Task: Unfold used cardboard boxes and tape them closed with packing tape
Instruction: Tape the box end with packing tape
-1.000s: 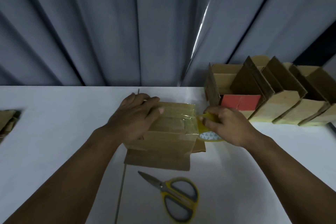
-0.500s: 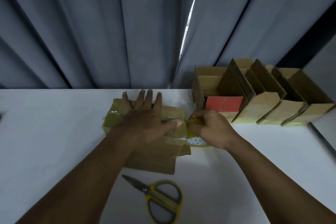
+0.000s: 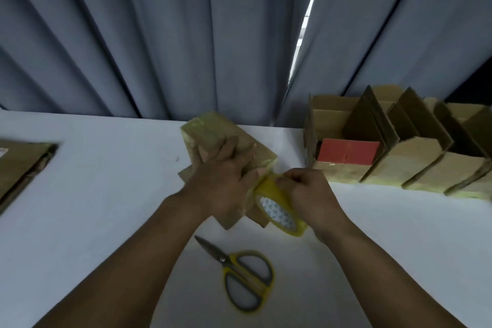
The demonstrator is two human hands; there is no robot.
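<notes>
Box [image 3: 206,128] at mid-table [image 3: 106,194], near the far edge, well left of the row of open boxes [image 3: 399,160]. Clamped under left hand [image 3: 221,181]: palm on the taped top, fingers bent over onto the far-left face, thumb by the near corner. Right hand [image 3: 310,189] wrapped round the tape roll [image 3: 277,214], pressed up against that near-right corner, almost meeting the left. Likely light, hollow and worn: apt to buckle under a hard press, probably slick on the glossy taped top, so best held across edges and corners, not mid-panel. Lying on the diagonal, long axis far-left to near-right; top face up, slightly tilted; loose flaps poking out on the near side. Scissors [image 3: 245,277] nearer, apart from both hands.
</notes>
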